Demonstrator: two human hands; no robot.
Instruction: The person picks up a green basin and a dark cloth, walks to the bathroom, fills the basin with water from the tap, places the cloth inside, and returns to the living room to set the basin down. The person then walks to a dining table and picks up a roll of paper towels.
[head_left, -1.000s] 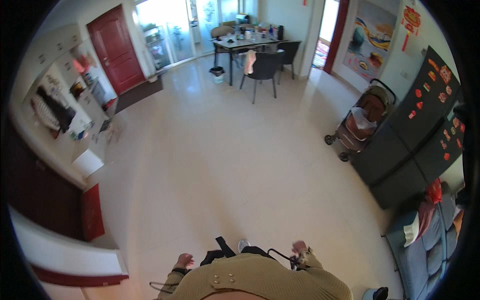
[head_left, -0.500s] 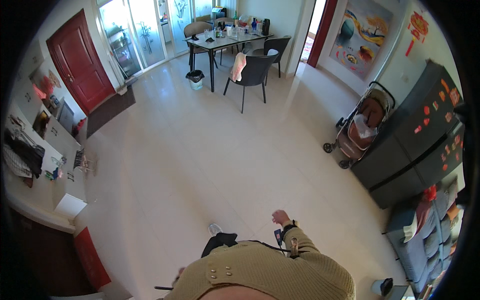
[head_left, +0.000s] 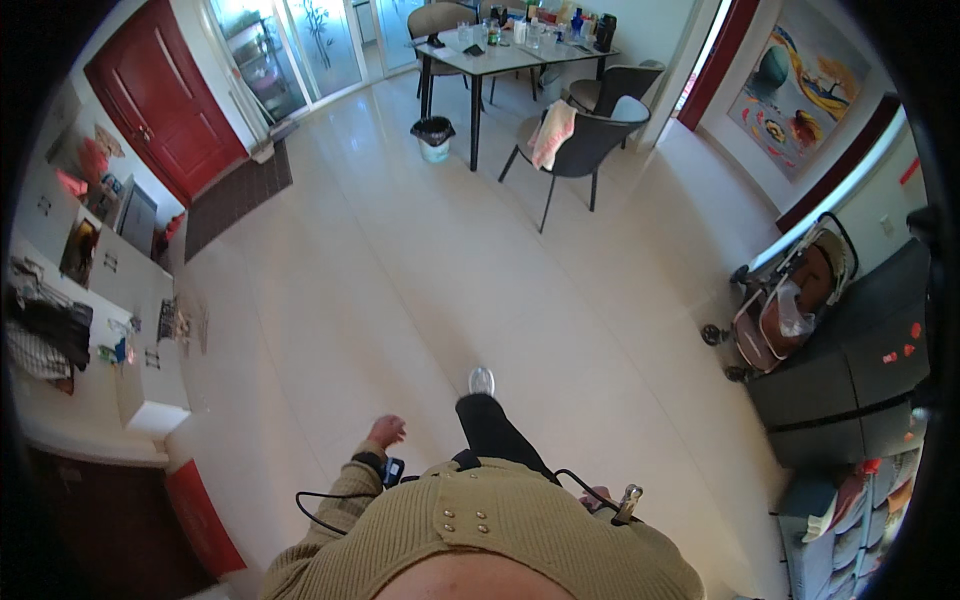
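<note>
My left hand (head_left: 386, 431) is held out in front of my body over the pale floor, its fingers loosely apart with nothing in them. A dark band and a small device (head_left: 393, 472) sit at that wrist, with a black cable running from it. My right hand (head_left: 595, 497) is low beside my hip, partly covered by a black cable and a metal clip (head_left: 628, 503) on my knitted tan top; its fingers do not show clearly. One leg in dark trousers is stretched forward, ending in a grey shoe (head_left: 482, 381) on the floor (head_left: 400, 290).
Ahead stands a table (head_left: 500, 62) with bottles and glasses, with a black chair (head_left: 590, 145) draped with a pink cloth (head_left: 553, 135) and a lined bin (head_left: 434, 138) nearby. To the right are a stroller (head_left: 785, 310), a dark fridge (head_left: 850, 370) and a sofa (head_left: 830, 540); white cabinets (head_left: 140, 290) line the left.
The table, chair and bin appear closer. My left hand has swung forward into view while my right hand has dropped back to my side. One foot now reaches further ahead.
</note>
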